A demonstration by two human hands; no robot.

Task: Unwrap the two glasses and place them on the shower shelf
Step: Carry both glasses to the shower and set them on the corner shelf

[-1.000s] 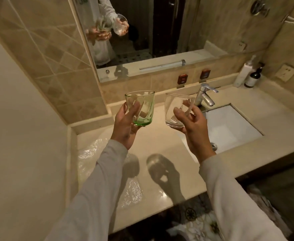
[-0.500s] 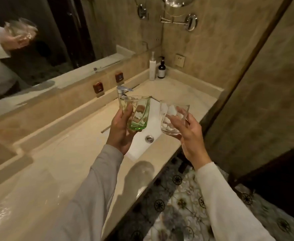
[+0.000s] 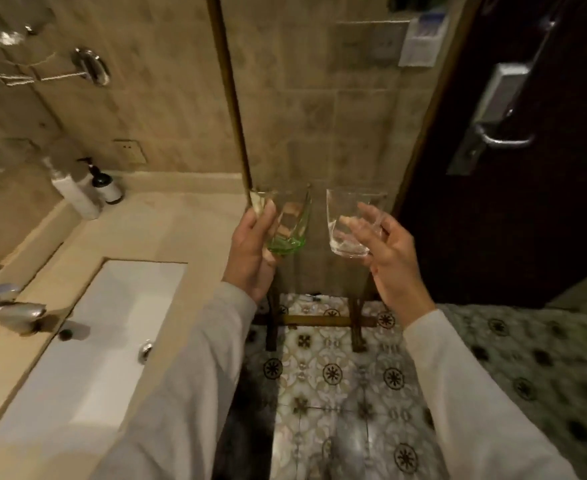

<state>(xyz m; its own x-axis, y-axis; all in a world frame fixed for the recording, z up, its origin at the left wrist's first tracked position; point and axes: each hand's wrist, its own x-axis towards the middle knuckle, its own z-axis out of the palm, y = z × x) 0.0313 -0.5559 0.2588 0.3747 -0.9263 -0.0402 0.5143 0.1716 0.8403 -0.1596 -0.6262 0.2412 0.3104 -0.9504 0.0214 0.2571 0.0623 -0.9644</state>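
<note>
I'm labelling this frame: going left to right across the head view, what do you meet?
Faucet → white bottle → dark bottle → left hand → green glass → clear glass → right hand → door handle.

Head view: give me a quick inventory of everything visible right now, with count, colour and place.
green glass: 1, green, held up at centre
clear glass: 1, clear, held up beside it, to the right
sink: 1, white, set in counter, lower left
counter: 1, beige, left
faucet: 1, chrome, left edge
white bottle: 1, white, counter's back corner
dark bottle: 1, dark, beside white bottle
door: 1, dark, right
floor: 1, patterned tile, below
hands: 2, left hand grips green glass, right hand holds clear glass
</note>
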